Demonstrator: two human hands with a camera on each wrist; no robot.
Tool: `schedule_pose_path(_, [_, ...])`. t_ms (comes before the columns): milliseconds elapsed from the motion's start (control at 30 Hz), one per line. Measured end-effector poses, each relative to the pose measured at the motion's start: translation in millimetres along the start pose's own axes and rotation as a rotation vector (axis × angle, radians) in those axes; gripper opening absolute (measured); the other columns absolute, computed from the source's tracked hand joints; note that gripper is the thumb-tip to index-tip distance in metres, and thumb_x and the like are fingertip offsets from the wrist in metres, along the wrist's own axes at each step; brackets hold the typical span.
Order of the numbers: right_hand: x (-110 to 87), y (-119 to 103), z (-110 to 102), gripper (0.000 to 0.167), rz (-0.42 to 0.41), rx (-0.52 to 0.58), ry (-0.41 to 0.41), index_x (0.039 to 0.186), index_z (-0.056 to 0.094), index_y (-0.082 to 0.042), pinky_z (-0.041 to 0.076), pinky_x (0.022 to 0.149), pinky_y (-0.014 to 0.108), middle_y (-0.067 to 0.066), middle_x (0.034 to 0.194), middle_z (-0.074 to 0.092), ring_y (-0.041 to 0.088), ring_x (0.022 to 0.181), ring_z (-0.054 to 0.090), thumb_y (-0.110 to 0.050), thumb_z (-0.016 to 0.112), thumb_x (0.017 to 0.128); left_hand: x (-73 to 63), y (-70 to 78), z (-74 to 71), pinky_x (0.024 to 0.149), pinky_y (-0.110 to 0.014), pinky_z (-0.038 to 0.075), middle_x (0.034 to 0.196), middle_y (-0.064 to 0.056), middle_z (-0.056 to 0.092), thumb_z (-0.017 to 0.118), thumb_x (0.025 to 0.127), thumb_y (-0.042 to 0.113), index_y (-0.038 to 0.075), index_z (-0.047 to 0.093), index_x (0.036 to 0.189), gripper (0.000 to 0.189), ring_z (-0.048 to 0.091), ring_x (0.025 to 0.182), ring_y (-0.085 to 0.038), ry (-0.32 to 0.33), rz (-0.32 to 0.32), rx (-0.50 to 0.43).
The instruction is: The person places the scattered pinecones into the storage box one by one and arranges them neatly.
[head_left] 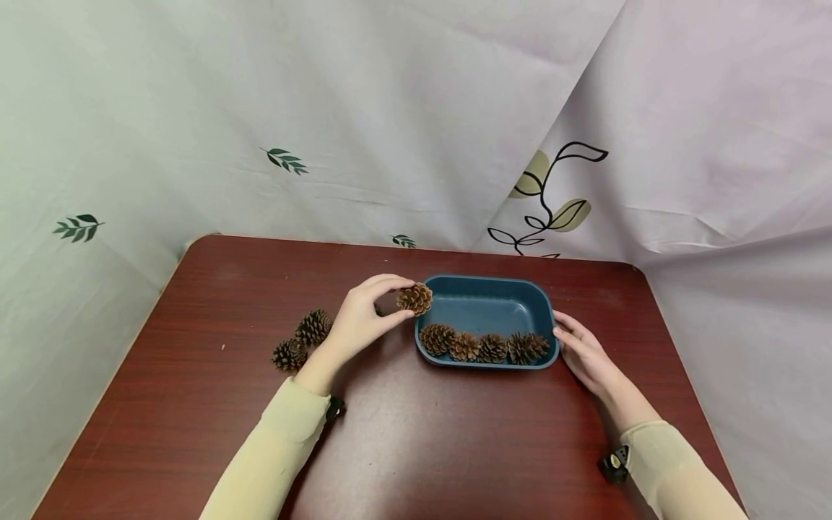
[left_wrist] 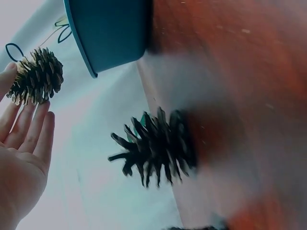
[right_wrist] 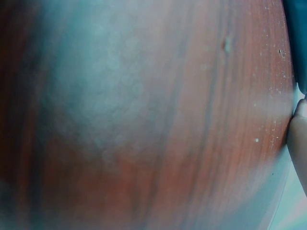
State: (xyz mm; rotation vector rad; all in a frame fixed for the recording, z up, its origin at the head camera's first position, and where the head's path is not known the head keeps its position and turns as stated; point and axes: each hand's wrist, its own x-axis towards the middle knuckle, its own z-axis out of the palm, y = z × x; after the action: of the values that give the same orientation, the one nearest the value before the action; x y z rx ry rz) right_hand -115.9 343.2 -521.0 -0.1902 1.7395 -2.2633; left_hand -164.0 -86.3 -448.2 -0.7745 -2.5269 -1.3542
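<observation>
My left hand pinches a brown pine cone between thumb and fingers, at the left end of a blue plastic tub. In the left wrist view, that pine cone sits at the fingertips, apart from the tub. Several pine cones lie in a row along the near wall inside the tub. My right hand touches the tub's right end with its fingers extended. In the right wrist view, only one fingertip shows beside the tub's edge.
Left of my left hand, dark pine cones lie on the reddish-brown table; the left wrist view shows one pine cone close up. A pale curtain with leaf prints hangs behind the table and along its sides.
</observation>
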Motion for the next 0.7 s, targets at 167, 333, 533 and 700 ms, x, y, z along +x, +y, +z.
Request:
schedule_pose_path(167, [-0.6,-1,-1,0.037,0.011,-0.010,0.007,0.142,0.057,-0.022,0.050,0.101,0.011,-0.014,0.134,0.067,-0.001,0.119,0.065,-0.005,0.039,0.115,12.4,1.6,5.7,0.107,-0.043,0.058,0.130,-0.006,0.074,0.088,0.089,0.014,0.012,0.075,0.131,0.044,0.069,0.121,-0.025,-0.037,0.014,0.012])
schedule_pose_path(333, [-1.2,0,-1,0.037,0.011,-0.012,0.004,0.141,0.058,-0.023,0.051,0.101,0.012,-0.014,0.134,0.068,-0.001,0.118,0.066,-0.004,0.038,0.115,21.1,2.5,11.7,0.105,-0.046,0.059,0.131,-0.006,0.073,0.087,0.090,0.015,0.013,0.074,0.131,0.043,0.069,0.120,-0.025,-0.091,0.002,0.006])
schedule_pose_path(533, [-0.9,1,-2,0.038,0.010,-0.016,0.003,0.141,0.058,-0.024,0.050,0.101,0.011,-0.014,0.135,0.067,-0.002,0.119,0.065,-0.005,0.038,0.115,29.2,1.3,20.7,0.109,-0.046,0.058,0.134,-0.006,0.072,0.086,0.092,0.018,0.014,0.074,0.132,0.042,0.068,0.125,-0.025,-0.178,-0.022,0.042])
schedule_pose_path(700, [-0.5,1,-3,0.038,-0.001,-0.006,-0.019,0.142,0.057,-0.023,0.049,0.103,0.012,-0.013,0.136,0.066,-0.001,0.120,0.064,-0.004,0.037,0.115,34.7,0.3,27.5,0.114,-0.044,0.054,0.136,-0.005,0.072,0.085,0.093,0.020,0.016,0.074,0.132,0.041,0.066,0.131,-0.025,-0.242,-0.017,0.118])
